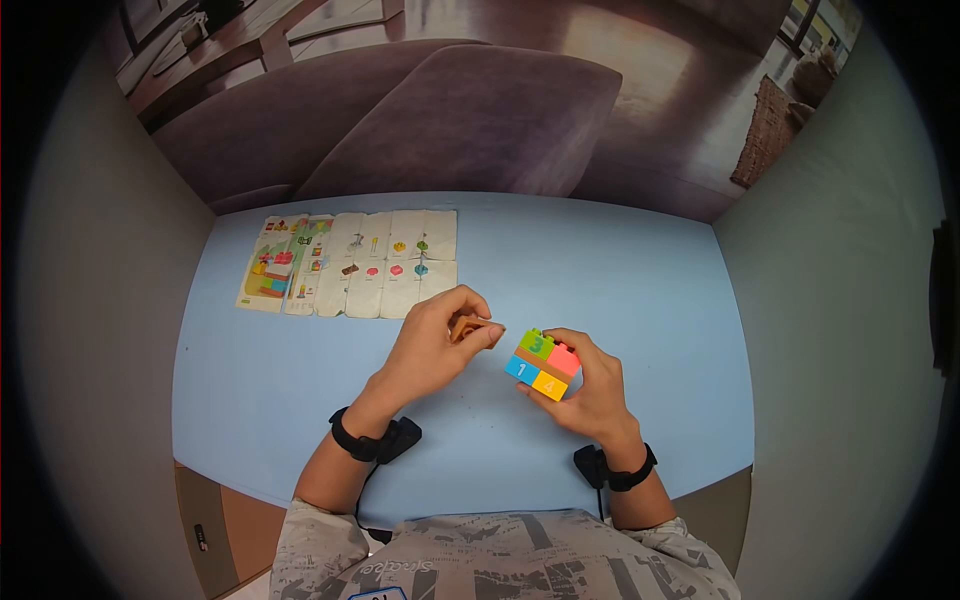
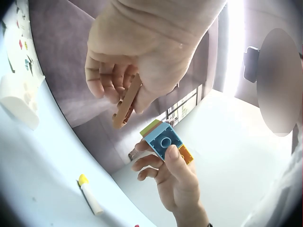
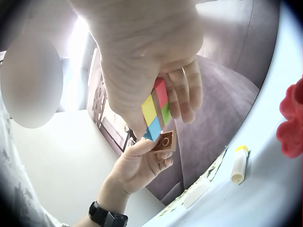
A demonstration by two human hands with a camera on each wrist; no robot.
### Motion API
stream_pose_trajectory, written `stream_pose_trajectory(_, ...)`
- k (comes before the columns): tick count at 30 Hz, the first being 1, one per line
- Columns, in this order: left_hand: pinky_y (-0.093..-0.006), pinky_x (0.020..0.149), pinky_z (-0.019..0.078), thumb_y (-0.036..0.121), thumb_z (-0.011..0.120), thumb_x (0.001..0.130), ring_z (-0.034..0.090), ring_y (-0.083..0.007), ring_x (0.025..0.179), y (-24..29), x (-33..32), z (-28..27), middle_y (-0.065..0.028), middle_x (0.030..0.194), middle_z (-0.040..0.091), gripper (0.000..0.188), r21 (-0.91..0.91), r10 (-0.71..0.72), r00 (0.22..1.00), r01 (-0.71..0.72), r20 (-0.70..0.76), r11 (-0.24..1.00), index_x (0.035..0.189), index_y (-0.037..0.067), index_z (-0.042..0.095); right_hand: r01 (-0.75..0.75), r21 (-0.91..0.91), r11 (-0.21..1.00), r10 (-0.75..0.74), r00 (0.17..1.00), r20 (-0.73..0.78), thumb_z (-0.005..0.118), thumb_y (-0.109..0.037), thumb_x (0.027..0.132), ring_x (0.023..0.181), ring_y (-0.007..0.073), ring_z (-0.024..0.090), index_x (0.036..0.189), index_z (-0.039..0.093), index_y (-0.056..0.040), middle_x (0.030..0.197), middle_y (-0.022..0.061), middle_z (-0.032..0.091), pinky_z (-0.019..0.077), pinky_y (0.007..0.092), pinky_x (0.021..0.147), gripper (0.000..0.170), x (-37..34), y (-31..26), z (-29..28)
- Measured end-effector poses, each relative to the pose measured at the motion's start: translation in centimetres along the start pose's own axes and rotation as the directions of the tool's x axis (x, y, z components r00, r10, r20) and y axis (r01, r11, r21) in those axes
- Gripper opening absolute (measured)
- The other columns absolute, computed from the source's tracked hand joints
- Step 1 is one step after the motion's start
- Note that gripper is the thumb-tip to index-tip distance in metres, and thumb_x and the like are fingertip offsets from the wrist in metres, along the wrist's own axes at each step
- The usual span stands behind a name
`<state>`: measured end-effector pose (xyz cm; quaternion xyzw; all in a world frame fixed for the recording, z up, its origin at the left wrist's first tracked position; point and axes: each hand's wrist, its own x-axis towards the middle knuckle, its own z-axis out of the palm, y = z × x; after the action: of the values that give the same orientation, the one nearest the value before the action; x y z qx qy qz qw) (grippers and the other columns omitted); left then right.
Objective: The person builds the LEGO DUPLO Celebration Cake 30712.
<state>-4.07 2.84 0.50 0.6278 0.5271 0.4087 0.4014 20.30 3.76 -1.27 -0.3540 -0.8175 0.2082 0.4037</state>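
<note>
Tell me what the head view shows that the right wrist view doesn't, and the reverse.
Only the head view: the numbers 3, 1 and 4 on the brick stack, and the right wrist's black band.

Only the right wrist view: a yellow-tipped white piece and a red piece.

Both: the left hand holding a brown brick, the right hand gripping the stack.
</note>
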Motion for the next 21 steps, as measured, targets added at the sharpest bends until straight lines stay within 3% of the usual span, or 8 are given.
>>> stream_pose_trajectory(9, -0.0248, 0.062, 0.0524, 0.002, 0.067, 0.098, 0.067, -0.0094, 0.066, 0.6, -0.3, -0.6, -0.0037, 0.072, 0.066, 0.006, 0.011, -0.079, 0.997, 0.079, -0.01, 0.997, 0.103, 0.0, 0.069, 0.002, -0.015, 1.0, -0.002, 1.0, 0.008, 0.095, -0.03, 0.074, 0.083, 0.0247, 0.077, 0.122, 0.065, -0.0064, 0.101, 0.0097, 0.077, 0.0609, 0.0321, 0.073, 0.061, 0.0, -0.1, 0.0)
stream_pose_trajectory(21, -0.0238, 0.063, 0.0472, 0.009, 0.077, 0.091, 0.057, -0.0059, 0.069, 1.2, -0.5, -0.8, -0.001, 0.079, 0.064, 0.021, 0.03, 0.018, 0.998, -0.016, -0.068, 0.999, 0.106, 0.005, 0.063, 0.002, -0.01, 1.0, -0.002, 1.0, 0.011, 0.095, -0.03, 0.074, 0.084, 0.0249, 0.077, 0.122, 0.065, -0.0061, 0.101, 0.0097, 0.077, 0.061, 0.0323, 0.073, 0.062, 0.1, -0.2, -0.1)
